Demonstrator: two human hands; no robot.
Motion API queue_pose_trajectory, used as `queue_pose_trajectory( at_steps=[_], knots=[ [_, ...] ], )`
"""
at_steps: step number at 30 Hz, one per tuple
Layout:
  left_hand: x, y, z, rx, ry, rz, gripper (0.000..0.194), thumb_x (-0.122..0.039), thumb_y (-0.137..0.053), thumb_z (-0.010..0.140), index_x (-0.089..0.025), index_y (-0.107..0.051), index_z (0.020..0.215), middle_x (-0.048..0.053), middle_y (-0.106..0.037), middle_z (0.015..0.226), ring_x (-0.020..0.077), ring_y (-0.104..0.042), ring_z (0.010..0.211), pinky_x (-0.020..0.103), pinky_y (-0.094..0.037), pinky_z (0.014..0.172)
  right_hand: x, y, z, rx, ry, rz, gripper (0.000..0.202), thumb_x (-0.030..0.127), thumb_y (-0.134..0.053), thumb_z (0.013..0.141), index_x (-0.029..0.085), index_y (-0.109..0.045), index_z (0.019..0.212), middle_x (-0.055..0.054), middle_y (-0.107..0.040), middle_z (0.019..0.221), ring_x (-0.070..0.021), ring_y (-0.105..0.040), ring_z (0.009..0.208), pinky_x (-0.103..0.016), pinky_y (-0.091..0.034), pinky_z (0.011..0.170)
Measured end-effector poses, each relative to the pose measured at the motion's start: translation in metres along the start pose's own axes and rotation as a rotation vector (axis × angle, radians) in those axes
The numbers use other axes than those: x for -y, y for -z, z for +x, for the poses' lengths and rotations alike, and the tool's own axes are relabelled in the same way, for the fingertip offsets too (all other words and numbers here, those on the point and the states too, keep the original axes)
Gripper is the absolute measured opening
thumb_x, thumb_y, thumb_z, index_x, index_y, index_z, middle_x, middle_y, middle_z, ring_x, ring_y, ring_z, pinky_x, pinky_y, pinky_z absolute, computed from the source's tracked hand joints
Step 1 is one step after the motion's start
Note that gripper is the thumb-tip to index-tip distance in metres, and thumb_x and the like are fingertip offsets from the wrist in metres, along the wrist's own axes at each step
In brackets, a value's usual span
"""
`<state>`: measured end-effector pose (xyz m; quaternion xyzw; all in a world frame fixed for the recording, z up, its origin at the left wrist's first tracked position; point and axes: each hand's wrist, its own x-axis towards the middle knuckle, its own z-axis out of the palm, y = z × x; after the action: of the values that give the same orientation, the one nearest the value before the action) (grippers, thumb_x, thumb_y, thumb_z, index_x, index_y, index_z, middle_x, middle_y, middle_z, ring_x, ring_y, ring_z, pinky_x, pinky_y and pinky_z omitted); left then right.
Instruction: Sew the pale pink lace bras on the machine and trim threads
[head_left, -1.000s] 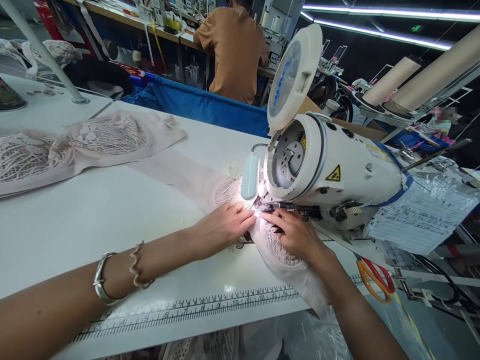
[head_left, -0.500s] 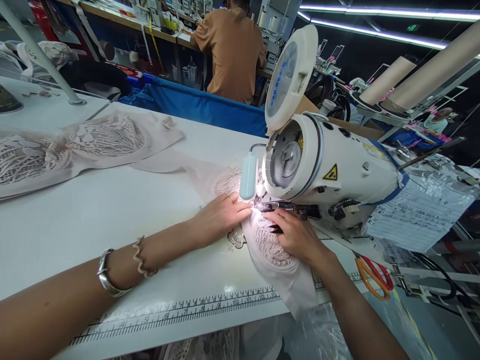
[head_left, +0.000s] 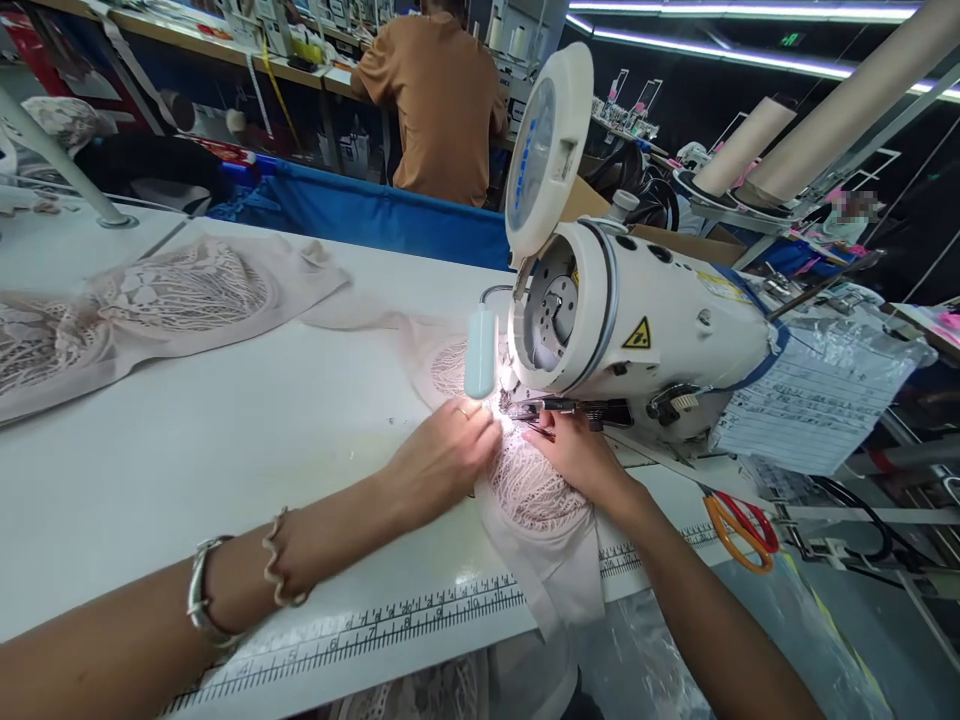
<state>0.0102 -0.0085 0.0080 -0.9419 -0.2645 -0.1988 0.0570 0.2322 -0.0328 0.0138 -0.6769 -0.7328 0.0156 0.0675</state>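
Note:
A pale pink lace bra [head_left: 534, 488] lies under the needle area of a white sewing machine [head_left: 667, 310], one cup toward me and its band hanging over the table's front edge. My left hand [head_left: 448, 455] is closed, fingers curled on the bra's fabric just left of the needle. On the other side, my right hand [head_left: 583, 458] rests by the cup with its fingers bent in under the presser area. A small dark, slim thing shows at those fingers; its kind is unclear. Glare from the lamp [head_left: 480, 352] washes out the stitching spot.
More joined lace bras [head_left: 187, 290] spread across the table at left. A printed ruler [head_left: 405, 620] runs along the front edge. Orange-handled scissors [head_left: 739, 535] hang at right, below a paper sheet [head_left: 802, 400]. Beyond the blue cloth bin [head_left: 360, 215] sits a person [head_left: 442, 105].
My left fingers have curled in from lying flatter on the fabric. My right fingers have drawn in, and the dark points between them show less. The machine's inner wheel has turned.

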Motion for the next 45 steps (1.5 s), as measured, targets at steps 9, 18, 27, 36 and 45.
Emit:
queue_pose_trajectory(
  at_steps=[9, 18, 27, 36, 45],
  knots=[
    [-0.03, -0.009, -0.01, 0.1, -0.059, 0.234, 0.045, -0.012, -0.039, 0.095, 0.007, -0.049, 0.135, 0.029, -0.061, 0.132, 0.0369, -0.06, 0.125, 0.049, -0.046, 0.107, 0.004, 0.001, -0.001, -0.028, -0.01, -0.055, 0.019, 0.027, -0.058, 0.097, 0.022, -0.075, 0.102, -0.012, -0.078, 0.101, -0.028, -0.07, 0.095, -0.035, -0.051, 0.079],
    [-0.026, -0.008, -0.011, 0.156, -0.071, 0.158, 0.044, -0.01, -0.041, 0.094, 0.004, -0.05, 0.134, 0.029, -0.059, 0.136, 0.0389, -0.057, 0.13, 0.052, -0.048, 0.108, 0.002, 0.002, -0.002, 0.056, -0.117, 0.164, 0.018, 0.036, -0.071, 0.087, 0.025, -0.071, 0.101, -0.003, -0.077, 0.098, -0.0227, -0.07, 0.09, -0.029, -0.049, 0.073],
    [-0.026, -0.011, -0.013, 0.071, -0.026, 0.109, 0.043, -0.006, -0.036, 0.095, 0.006, -0.047, 0.135, 0.029, -0.06, 0.135, 0.037, -0.057, 0.13, 0.049, -0.048, 0.11, -0.002, -0.005, -0.002, -0.104, 0.023, -0.095, 0.017, 0.027, -0.063, 0.09, 0.023, -0.077, 0.098, -0.01, -0.078, 0.094, -0.0269, -0.07, 0.084, -0.032, -0.05, 0.069],
    [-0.029, -0.013, -0.013, 0.027, -0.017, 0.142, 0.045, 0.002, -0.029, 0.092, 0.006, -0.048, 0.132, 0.027, -0.064, 0.129, 0.0336, -0.061, 0.126, 0.046, -0.05, 0.107, -0.009, 0.003, -0.015, -0.1, 0.386, -0.014, 0.072, -0.007, -0.041, 0.074, 0.032, -0.069, 0.128, 0.001, -0.072, 0.101, -0.014, -0.065, 0.087, -0.021, -0.046, 0.064],
    [-0.01, -0.012, -0.012, -0.019, -0.046, 0.027, 0.04, 0.001, -0.029, 0.095, -0.001, -0.052, 0.128, 0.023, -0.067, 0.125, 0.0295, -0.061, 0.125, 0.044, -0.053, 0.103, -0.006, 0.002, -0.014, -0.121, 0.426, -0.08, 0.068, -0.007, -0.043, 0.076, 0.028, -0.069, 0.128, -0.002, -0.069, 0.094, -0.0158, -0.061, 0.079, -0.024, -0.043, 0.061]
  ],
)
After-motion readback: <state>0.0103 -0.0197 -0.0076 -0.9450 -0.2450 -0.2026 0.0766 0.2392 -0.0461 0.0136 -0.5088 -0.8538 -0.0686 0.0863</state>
